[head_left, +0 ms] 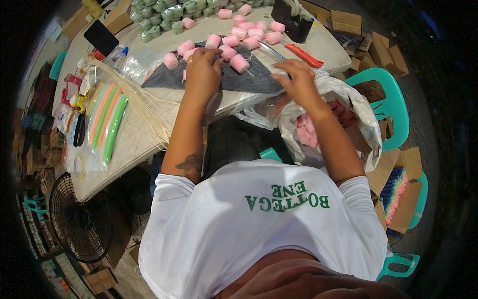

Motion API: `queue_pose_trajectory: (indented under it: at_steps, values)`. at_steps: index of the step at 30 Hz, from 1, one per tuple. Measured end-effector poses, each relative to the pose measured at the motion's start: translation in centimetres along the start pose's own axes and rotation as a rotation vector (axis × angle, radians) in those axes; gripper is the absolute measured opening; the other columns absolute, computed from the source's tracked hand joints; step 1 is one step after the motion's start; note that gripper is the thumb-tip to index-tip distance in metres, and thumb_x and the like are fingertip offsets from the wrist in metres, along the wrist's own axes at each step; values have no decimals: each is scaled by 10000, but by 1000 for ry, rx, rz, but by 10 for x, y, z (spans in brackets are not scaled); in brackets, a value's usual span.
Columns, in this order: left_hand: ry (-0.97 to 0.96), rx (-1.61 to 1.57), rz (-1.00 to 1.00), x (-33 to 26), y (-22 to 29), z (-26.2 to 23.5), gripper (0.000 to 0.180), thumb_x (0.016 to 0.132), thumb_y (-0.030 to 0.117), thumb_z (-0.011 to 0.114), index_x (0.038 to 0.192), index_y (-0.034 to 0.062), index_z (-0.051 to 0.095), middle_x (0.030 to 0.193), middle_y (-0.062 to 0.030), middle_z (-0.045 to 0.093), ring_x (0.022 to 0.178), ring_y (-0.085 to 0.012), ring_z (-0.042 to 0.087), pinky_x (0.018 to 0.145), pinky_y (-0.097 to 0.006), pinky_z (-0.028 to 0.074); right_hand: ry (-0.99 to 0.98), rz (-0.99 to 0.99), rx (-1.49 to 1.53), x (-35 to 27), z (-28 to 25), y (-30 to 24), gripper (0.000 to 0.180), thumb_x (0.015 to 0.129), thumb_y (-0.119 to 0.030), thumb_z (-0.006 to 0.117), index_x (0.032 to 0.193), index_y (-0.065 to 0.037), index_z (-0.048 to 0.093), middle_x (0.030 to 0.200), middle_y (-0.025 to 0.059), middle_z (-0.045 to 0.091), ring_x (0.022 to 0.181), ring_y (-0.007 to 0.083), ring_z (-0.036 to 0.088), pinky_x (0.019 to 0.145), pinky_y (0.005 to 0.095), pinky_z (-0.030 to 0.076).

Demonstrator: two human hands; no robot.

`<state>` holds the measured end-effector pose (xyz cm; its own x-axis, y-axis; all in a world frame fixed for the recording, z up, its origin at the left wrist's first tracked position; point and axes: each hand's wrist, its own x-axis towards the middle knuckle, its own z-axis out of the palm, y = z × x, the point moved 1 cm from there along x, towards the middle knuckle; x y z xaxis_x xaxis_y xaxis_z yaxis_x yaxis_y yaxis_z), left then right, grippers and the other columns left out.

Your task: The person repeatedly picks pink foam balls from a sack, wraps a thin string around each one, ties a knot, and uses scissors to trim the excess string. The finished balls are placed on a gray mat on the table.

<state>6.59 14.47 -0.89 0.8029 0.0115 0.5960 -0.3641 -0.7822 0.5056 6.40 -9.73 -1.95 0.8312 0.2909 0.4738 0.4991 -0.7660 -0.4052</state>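
My left hand [201,70] rests palm-down on a dark grey cloth [239,79] spread on the white table [134,139], fingers near a pink and white cylinder [239,63]. More pink cylinders [249,32] lie scattered beyond it. My right hand [297,79] presses on the cloth's right end, fingers bent, beside a knife with an orange handle [304,56]. Whether either hand grips something small is hidden. A clear plastic bag [323,124] holding pink pieces sits under my right forearm.
Pale thin sticks [142,107] fan across the table's left part next to a packet of orange and green tubes [107,119]. Green cylinders [164,15] are stacked at the far edge. A teal chair [391,99], cardboard boxes [398,184] and a black fan [79,219] surround me.
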Motion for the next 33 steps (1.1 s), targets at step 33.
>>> queue_pose_trajectory:
  at_steps: [33]
  values:
    - [-276,-702,-148,-32,25,48,166,876,179,539,825,23,561,736,-42,556,669,-128,523,579,-266,412,79,-38,424,-10,37,-9,173,697,-198,705,850,-121,690,1022,45,564,1055,252,448,930,365,323]
